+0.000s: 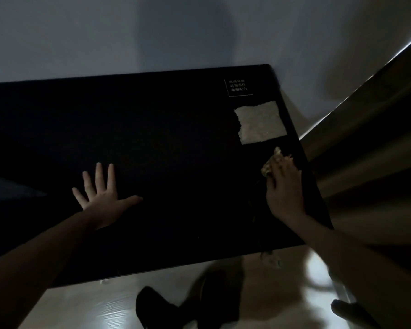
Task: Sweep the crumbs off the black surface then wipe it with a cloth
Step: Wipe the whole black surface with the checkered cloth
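Note:
The black surface (pixel 166 143) fills the middle of the dim view. My left hand (pixel 102 191) lies flat on it with fingers spread, holding nothing. At the right edge my right hand (pixel 284 188) presses down on a crumpled pale cloth (pixel 269 166) whose bunched end sticks out past my fingertips. A pale rectangular sheet with a torn left edge (pixel 260 122) lies flat on the surface just beyond the cloth. I cannot make out any crumbs in the dark.
A small white-lettered label (pixel 237 87) sits at the far right corner. A grey wall (pixel 176 32) backs the surface and a curtain (pixel 370 150) hangs to the right. A pale floor (pixel 105 305) lies below the near edge, with a dark shape (pixel 157 307) on it.

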Available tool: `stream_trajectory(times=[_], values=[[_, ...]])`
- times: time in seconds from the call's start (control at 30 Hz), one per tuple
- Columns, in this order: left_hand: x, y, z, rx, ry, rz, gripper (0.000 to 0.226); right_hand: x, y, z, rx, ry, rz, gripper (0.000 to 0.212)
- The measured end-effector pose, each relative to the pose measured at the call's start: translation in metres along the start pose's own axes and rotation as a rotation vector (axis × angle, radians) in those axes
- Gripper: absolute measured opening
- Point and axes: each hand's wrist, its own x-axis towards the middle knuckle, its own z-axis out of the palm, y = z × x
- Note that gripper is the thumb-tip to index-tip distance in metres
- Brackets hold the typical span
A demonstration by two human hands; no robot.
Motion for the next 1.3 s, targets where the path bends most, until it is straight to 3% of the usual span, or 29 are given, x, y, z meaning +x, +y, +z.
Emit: stream_trajectory(times=[0.23,0.4,0.5,0.6,0.67,0.73,0.9,1.0,1.1,1.23,1.3], values=[[-0.003,0.001,-0.005,-0.004,-0.052,0.009,0.122,-0.143,-0.063,0.02,0.023,-0.205,-0.433,0.059],[-0.006,0.005,-0.007,-0.011,-0.059,-0.006,0.123,-0.159,-0.069,0.003,0.106,-0.493,-0.841,0.052],[-0.005,0.006,-0.007,-0.008,-0.059,-0.012,0.124,-0.102,-0.086,0.008,0.231,-0.533,-0.812,0.052],[-0.004,0.006,-0.008,-0.012,-0.077,-0.004,0.124,-0.004,-0.112,0.013,0.217,-0.285,-0.64,0.064],[-0.003,0.005,-0.008,-0.012,-0.089,-0.002,0.124,0.06,-0.133,0.008,0.186,-0.206,-0.513,0.07],[-0.001,0.004,-0.008,-0.011,-0.1,-0.004,0.125,0.111,-0.144,0.01,0.107,-0.186,-0.421,0.063],[0.0,0.004,-0.01,-0.014,-0.127,0.001,0.126,0.127,-0.16,0.045,-0.019,-0.16,-0.261,0.057],[0.0,0.002,-0.009,-0.01,-0.124,0.007,0.127,0.073,-0.169,0.052,0.029,-0.178,-0.431,0.057],[0.0,0.003,-0.009,-0.017,-0.123,0.004,0.128,-0.005,-0.16,0.044,-0.004,-0.312,-0.685,0.064],[-0.001,0.003,-0.009,-0.014,-0.111,-0.004,0.129,-0.093,-0.133,0.02,0.053,-0.578,-0.873,0.06],[-0.001,0.003,-0.011,-0.013,-0.116,0.0,0.129,-0.112,-0.115,0.027,-0.025,-0.601,-1.088,0.056]])
